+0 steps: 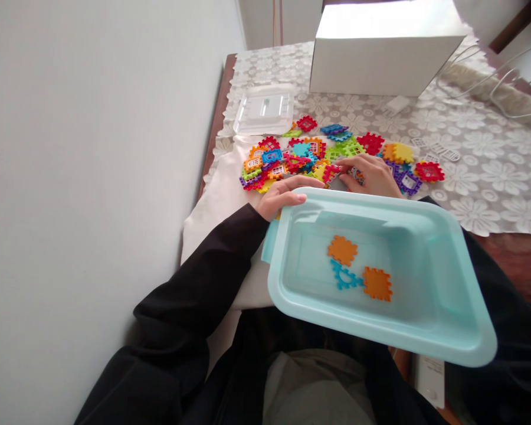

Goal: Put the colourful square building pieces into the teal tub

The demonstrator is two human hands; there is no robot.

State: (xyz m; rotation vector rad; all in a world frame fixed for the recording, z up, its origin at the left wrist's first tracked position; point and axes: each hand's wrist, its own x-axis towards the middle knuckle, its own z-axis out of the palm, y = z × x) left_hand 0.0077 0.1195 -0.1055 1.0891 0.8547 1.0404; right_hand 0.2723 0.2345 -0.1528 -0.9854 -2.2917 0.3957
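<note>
A light-blue plastic bin (380, 203) is tilted towards me at the table's near edge. Inside lie two orange notched tiles (377, 284) and a blue triangular piece (336, 275). My left hand (281, 195) grips the bin's far left corner, its thumb on the rim and its fingers stretched along the far side. Beyond the rim, my right hand (371, 174) reaches into a pile of colourful interlocking plastic pieces (292, 156). Its thumb and forefinger are apart, touching pieces beside a grey one (336, 182). The bin's rim hides part of this hand.
A clear plastic lid (265, 109) lies behind the pile at the left. At the back stands a large white box (380, 62), with a white adapter (397, 105) before it. White cables (500, 88) run along the right. A wall (92, 147) closes off the left side.
</note>
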